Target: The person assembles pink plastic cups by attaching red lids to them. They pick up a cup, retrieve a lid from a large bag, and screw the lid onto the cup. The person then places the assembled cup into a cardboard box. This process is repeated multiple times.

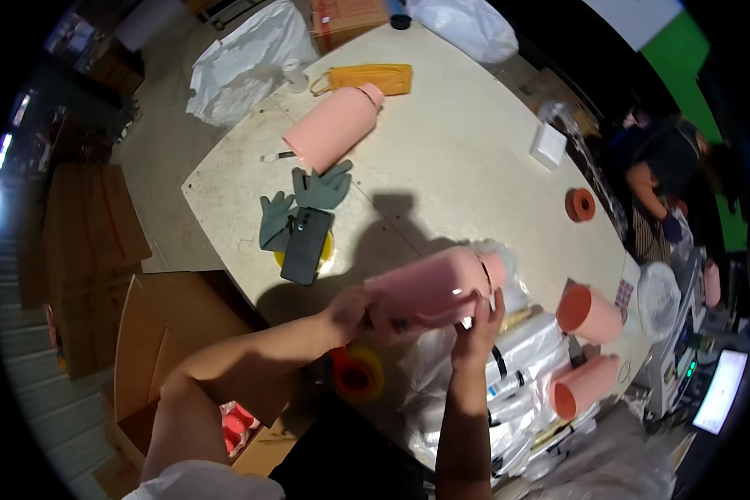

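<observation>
On the person's left, by my reckoning, an open cardboard box (154, 333) sits right against the table (467, 158), perhaps so that its contents are within an easy reach; I can see some red, rounded shapes (239, 425) inside. Next along, grey-green gloves (323, 188) lie off on the tabletop, leaving the fingers bare, and a black phone (307, 246) rests partly over a yellow round thing (327, 247). Beyond them a pink bottle (329, 129) lies on its side, where it seems less apt to topple, with an orange-yellow pouch (379, 79) just past its neck. The left hand (346, 317) grips the base end of another pink bottle (433, 287), which is up in the air above the table's near edge, nearly level, its neck pointing right. The right hand (477, 329) is closed on it near the shoulder, fingers upward; with a grip at each end, the long body looks well balanced. Below and to the right, plastic-wrapped bundles (521, 367) lie close by, and past them two pink cylinders (589, 314) lie tipped over, out of the forearms' way. At the far right, a co-worker (671, 179) bends over other work.
</observation>
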The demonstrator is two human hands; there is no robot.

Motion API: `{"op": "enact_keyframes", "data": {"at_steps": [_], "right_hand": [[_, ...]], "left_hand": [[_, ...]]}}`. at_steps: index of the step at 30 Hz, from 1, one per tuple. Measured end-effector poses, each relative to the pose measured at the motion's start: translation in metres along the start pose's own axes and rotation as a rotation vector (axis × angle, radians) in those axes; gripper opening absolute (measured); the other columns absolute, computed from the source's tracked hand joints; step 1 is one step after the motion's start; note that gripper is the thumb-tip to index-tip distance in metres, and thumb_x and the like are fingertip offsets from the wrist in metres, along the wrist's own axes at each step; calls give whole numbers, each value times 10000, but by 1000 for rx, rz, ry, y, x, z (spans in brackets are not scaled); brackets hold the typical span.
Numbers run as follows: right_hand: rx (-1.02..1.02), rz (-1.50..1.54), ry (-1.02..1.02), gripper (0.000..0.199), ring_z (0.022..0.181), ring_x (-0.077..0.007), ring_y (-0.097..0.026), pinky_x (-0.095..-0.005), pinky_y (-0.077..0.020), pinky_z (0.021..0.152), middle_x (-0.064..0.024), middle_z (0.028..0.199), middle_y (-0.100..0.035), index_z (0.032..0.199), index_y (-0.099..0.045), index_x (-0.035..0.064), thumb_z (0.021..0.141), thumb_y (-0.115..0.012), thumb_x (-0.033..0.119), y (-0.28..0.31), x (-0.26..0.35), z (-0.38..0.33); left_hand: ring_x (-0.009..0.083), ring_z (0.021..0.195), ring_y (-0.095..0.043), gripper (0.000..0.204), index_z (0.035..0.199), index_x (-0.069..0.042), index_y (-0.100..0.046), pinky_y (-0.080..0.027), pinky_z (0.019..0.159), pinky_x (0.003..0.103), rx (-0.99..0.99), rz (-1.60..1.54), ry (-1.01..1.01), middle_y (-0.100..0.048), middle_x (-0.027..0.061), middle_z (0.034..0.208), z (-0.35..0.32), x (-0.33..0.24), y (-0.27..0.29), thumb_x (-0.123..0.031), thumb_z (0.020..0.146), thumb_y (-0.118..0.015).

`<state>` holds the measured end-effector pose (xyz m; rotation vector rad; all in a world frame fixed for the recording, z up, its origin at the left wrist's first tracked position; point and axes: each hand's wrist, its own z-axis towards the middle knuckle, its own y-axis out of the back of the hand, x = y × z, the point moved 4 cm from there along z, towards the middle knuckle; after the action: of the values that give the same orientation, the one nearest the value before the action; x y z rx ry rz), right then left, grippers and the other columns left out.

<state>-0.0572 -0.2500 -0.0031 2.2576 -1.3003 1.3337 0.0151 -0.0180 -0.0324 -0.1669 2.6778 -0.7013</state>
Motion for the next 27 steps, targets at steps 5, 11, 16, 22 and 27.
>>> {"op": "enact_keyframes", "data": {"at_steps": [5,11,16,22,27], "right_hand": [[-20,-2,72,883,1347,-304,-442,-505,-427,1067,-152,1492,-383,1529,-229,59,852,-749,282,-24,-12,9],[98,-82,93,861,1306,-322,-466,-440,-430,1088,-208,1505,-341,1525,-226,-11,849,-739,130,-16,-43,-13],[60,-190,32,839,1259,-296,-494,-390,-437,1033,-202,1426,-413,1520,-258,1,854,-748,143,1,-94,-11],[224,-105,60,841,1328,-281,-449,-430,-436,1050,-156,1475,-384,1547,-195,31,935,-705,301,-9,-52,-28],[-152,-491,440,675,1201,-265,-499,-430,-480,941,-115,1304,-481,1399,-377,23,854,-756,147,132,11,-40]], "left_hand": [[155,790,-556,106,948,-34,-551,-483,723,305,-431,729,-812,-576,63,837,48,-151,59,-136,967,-575],[259,1031,-652,496,1356,4,-448,-544,883,367,-443,-13,-907,-617,167,1227,124,-299,137,-74,916,-663],[283,1121,-632,408,1345,-2,-494,-511,1001,403,-10,-290,-792,-605,144,1299,114,-329,41,-123,972,-607],[254,1283,-539,478,1442,-5,-418,-443,1088,388,54,-35,-782,-544,130,1409,29,-210,-7,-149,1012,-568],[241,1249,-553,505,1441,-1,-419,-447,1038,384,-72,257,-701,-526,128,1415,-23,-74,23,-189,1007,-597]]}}
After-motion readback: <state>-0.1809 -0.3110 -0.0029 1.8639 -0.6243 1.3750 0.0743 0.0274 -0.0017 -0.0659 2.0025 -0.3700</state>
